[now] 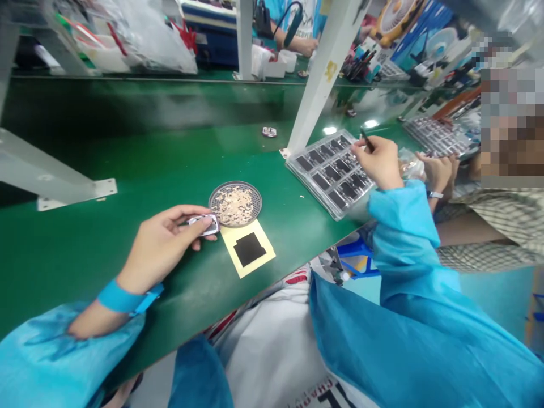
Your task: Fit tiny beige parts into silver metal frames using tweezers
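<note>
Between the thumb and fingers of my left hand (pixel 157 241) is a small white-rimmed rectangular housing (pixel 211 229) with rounded corners. It is held beside a round grey mesh dish (pixel 257 199) full of small beige and dark bits. A yellow backing sheet (pixel 243 268) bearing a black notched sticker (pixel 250 250) lies just in front of the dish. Over on the right, my right hand (pixel 382 161) pinches a thin black tool (pixel 366 140), possibly tweezers; its tip is hidden. That hand is above the right side of a clear plastic tray (pixel 317 195) holding rows of dark rectangular parts.
Another similar small housing (pixel 269 132) lies farther back on the green bench (pixel 170 164). A white metal post (pixel 312 96) rises behind the tray. Close on my right, a co-worker's hands (pixel 440 170) are near another parts tray (pixel 437 136). Another person's arm shows across the bench.
</note>
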A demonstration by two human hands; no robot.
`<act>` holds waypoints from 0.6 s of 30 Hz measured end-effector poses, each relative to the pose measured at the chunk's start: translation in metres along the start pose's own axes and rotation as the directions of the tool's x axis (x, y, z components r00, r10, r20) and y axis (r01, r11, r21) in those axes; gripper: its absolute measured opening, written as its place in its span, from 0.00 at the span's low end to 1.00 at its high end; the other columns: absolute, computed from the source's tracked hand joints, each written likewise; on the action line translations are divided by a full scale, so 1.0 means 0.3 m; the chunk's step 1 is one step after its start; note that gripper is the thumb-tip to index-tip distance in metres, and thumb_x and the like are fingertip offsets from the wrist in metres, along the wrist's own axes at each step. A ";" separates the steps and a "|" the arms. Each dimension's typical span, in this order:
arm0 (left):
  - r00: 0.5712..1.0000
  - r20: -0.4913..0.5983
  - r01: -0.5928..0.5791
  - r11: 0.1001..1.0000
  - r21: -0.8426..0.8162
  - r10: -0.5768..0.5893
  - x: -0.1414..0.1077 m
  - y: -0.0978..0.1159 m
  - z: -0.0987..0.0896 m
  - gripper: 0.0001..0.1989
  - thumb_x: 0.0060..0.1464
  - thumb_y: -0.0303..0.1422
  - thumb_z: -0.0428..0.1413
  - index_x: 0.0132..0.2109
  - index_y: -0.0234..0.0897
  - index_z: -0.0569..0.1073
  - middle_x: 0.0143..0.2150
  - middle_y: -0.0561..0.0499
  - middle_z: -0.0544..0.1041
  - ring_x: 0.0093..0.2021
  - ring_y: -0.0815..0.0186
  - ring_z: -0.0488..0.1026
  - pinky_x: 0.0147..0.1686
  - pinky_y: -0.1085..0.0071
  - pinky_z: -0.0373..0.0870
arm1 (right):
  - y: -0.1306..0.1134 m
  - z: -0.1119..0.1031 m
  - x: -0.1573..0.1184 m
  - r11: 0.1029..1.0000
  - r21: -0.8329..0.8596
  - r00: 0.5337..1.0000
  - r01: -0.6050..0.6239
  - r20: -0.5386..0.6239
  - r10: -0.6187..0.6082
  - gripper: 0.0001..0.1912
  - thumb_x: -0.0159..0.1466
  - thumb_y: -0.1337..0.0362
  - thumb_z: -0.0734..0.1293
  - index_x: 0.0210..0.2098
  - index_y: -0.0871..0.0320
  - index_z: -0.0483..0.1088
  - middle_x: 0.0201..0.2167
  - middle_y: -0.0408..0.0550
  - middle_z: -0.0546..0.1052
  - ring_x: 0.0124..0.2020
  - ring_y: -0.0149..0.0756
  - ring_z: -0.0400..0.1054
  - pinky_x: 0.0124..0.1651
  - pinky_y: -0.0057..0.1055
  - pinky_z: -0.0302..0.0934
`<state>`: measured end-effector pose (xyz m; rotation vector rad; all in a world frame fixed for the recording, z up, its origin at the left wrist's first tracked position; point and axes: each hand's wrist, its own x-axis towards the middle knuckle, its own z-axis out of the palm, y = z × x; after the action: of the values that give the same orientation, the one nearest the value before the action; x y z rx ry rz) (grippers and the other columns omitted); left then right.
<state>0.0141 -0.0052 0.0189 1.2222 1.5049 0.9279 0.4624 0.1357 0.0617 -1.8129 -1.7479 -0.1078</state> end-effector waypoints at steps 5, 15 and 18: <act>0.999 0.046 0.018 1.000 -0.014 -0.017 0.002 -0.013 0.020 0.23 0.51 0.47 0.68 0.47 0.36 0.77 0.38 0.45 0.83 0.31 0.62 0.80 0.21 0.75 0.64 | 0.187 0.065 0.107 0.930 -0.314 0.958 -0.191 0.149 0.246 0.12 0.60 0.60 0.74 0.41 0.60 0.81 0.42 0.60 0.81 0.48 0.53 0.74 0.52 0.47 0.67; 0.997 0.068 0.044 0.995 -0.089 -0.038 0.006 -0.021 0.015 0.21 0.52 0.47 0.67 0.47 0.36 0.78 0.35 0.45 0.83 0.28 0.64 0.79 0.18 0.78 0.58 | 0.176 0.074 0.158 0.919 -0.372 0.938 -0.127 0.256 0.233 0.19 0.58 0.62 0.76 0.49 0.58 0.80 0.46 0.58 0.82 0.49 0.52 0.75 0.51 0.46 0.68; 0.996 0.075 0.057 0.985 -0.166 -0.045 0.002 -0.017 0.023 0.20 0.55 0.46 0.65 0.46 0.34 0.79 0.32 0.45 0.82 0.26 0.66 0.77 0.18 0.78 0.58 | 0.178 0.063 0.180 0.921 -0.378 0.911 -0.097 0.339 0.235 0.14 0.57 0.63 0.77 0.43 0.59 0.81 0.42 0.57 0.82 0.43 0.48 0.76 0.48 0.42 0.67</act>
<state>0.0193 -0.0058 0.0123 1.0794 1.3668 0.9469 0.5122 0.1952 0.0516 -2.3726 -1.9126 0.0015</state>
